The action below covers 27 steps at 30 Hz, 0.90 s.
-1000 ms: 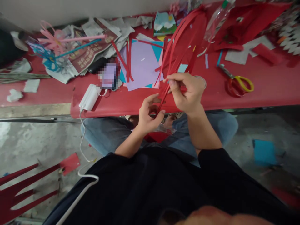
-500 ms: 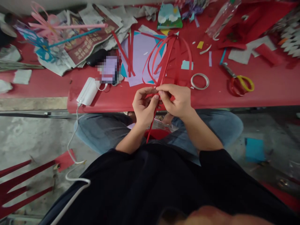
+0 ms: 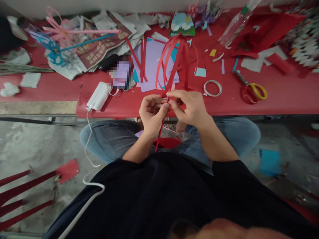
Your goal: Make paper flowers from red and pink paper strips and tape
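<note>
My left hand (image 3: 151, 114) and my right hand (image 3: 189, 107) meet at the near edge of the red table (image 3: 286, 99), both pinching a bunch of long red paper strips (image 3: 174, 63). The strips bend up from my fingers in loops over the purple paper sheets (image 3: 152, 63). One strip end hangs down below my left hand towards my lap. A roll of tape (image 3: 212, 88) lies on the table just right of my right hand.
Scissors (image 3: 251, 89) with red and yellow handles lie at the right. A white power bank (image 3: 99, 96) with a cable sits at the left edge. Newspapers (image 3: 99, 43), paper flowers (image 3: 57, 36), a clear bottle (image 3: 236, 21) and red paper scraps crowd the back. Red paper lies on the floor at left.
My right hand came down from the raised strips to meet my left hand at the table edge. The strips, first stretched long towards the back, now bend over in loops.
</note>
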Motion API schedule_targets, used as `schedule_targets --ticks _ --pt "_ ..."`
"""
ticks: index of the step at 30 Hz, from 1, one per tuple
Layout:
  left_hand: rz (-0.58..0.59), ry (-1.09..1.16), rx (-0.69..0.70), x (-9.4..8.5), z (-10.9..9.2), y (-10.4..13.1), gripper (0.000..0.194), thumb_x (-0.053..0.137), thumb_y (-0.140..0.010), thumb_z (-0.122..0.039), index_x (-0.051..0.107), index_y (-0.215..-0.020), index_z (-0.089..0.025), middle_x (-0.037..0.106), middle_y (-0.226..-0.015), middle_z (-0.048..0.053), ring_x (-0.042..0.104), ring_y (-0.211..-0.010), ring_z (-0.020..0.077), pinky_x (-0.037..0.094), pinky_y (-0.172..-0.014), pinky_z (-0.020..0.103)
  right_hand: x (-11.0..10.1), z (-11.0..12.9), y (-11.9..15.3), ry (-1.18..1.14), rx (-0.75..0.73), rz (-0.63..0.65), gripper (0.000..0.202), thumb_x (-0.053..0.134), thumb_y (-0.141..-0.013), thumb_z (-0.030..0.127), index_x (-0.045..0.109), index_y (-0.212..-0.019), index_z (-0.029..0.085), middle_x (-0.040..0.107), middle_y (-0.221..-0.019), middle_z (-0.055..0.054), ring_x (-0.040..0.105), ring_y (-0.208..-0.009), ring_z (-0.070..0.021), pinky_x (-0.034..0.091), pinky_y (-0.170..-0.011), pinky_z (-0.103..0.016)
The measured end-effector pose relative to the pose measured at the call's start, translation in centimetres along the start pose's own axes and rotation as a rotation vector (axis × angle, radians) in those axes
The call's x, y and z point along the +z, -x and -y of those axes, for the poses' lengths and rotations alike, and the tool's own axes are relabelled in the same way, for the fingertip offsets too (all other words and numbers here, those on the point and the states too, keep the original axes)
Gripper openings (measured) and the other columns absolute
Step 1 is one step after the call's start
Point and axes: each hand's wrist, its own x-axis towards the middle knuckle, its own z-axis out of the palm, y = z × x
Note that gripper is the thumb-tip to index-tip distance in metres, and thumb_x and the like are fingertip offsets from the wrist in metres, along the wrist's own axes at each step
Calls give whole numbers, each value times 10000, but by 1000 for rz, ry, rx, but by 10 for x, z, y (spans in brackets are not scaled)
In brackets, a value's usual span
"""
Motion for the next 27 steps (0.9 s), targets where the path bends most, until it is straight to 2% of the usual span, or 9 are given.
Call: schedule_targets --ticks 4,7,9,12,15,18,24,27 --pt "28 26 -7 -3 -2 2 431 970 -919 -425 686 -1191 -249 844 -1003 -11 819 -807 82 679 -747 181 2 2 1 4 -9 -39 208 655 -1073 343 776 -1235 295 879 -1136 -43 832 -900 -224 617 -771 -365" --pt "39 0 -21 -6 1 4 460 964 -922 -449 683 -1230 -255 846 -1001 -8 822 -793 92 661 -702 179 0 8 -3 -86 134 -77 190 652 -1104 415 805 -1135 306 863 -1015 -23 770 -760 -192 594 -696 -360" --pt "45 -3 -24 -8 4 5 471 965 -922 -445 680 -1247 -259 845 -992 -11 814 -765 89 643 -668 171 0 12 -6 -177 249 -90 225 651 -1123 454 813 -1094 301 833 -912 -8 696 -655 -161 534 -605 -335" --pt "61 -4 -37 -10 8 7 492 963 -923 -455 664 -1264 -264 848 -1006 -4 818 -787 92 654 -700 180 2 16 -11 -251 326 -89 239 670 -1129 469 820 -1073 291 810 -864 3 679 -649 -151 501 -575 -318" --pt "72 -26 -58 -12 10 8 513 956 -929 -478 641 -1276 -269 846 -1017 -2 818 -807 94 659 -727 187 2 17 -15 -230 333 -68 252 668 -1132 473 835 -1068 294 819 -891 3 709 -702 -165 551 -631 -330" --pt "84 -20 -70 -12 11 9 517 951 -933 -479 624 -1280 -279 840 -1003 -15 788 -746 80 633 -667 175 -1 16 -16 -196 333 -65 267 655 -1137 478 836 -1060 298 825 -896 5 722 -717 -170 582 -665 -345" --pt "91 19 -87 -10 12 12 476 953 -936 -423 642 -1266 -277 834 -985 -24 757 -688 65 620 -621 161 -7 12 -15 -174 285 -115 250 674 -1135 491 822 -1045 311 828 -872 -1 689 -641 -155 552 -611 -345" --pt "70 6 -66 -9 13 13 458 946 -943 -431 645 -1252 -278 825 -999 -23 761 -690 65 618 -610 159 -7 11 -10 -176 287 -131 256 674 -1131 547 808 -1140 328 829 -932 -5 720 -663 -160 581 -617 -340"
